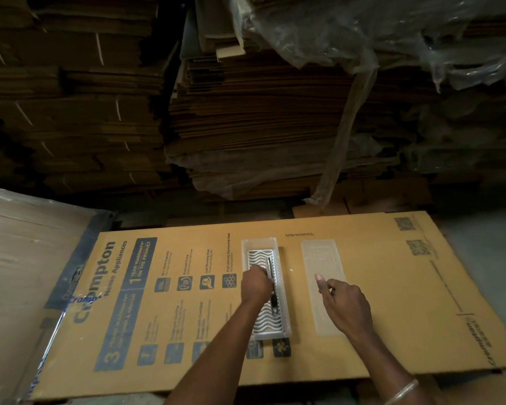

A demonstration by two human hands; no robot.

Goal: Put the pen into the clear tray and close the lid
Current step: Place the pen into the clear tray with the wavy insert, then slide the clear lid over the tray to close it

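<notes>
The pen (pixel 272 287) is seen lying lengthwise inside the clear tray (pixel 287 325), on the tray's white wavy-patterned floor and close to its right wall. Its far part is covered by the left hand (pixel 256 283), which is curled over the pen inside the tray; the fingers are closed around the barrel, so the pen is still gripped although it already rests within the tray. The tray itself is set upright on a flattened printed cardboard sheet (pixel 392 287) and is left uncovered. The lid (pixel 319 255), a translucent rectangle, is laid flat on the cardboard just beside the tray, to its right, with a narrow strip of cardboard showing between them. The right hand (pixel 345 302) is placed over the lid's middle, the fingers stretched forward and loosely spread; nothing is grasped by it, and whether the fingertips actually touch the lid cannot be told. A thin bangle (pixel 402 391) is worn on the right wrist. Stacks of folded cardboard (pixel 246 112) are piled behind the work surface.
</notes>
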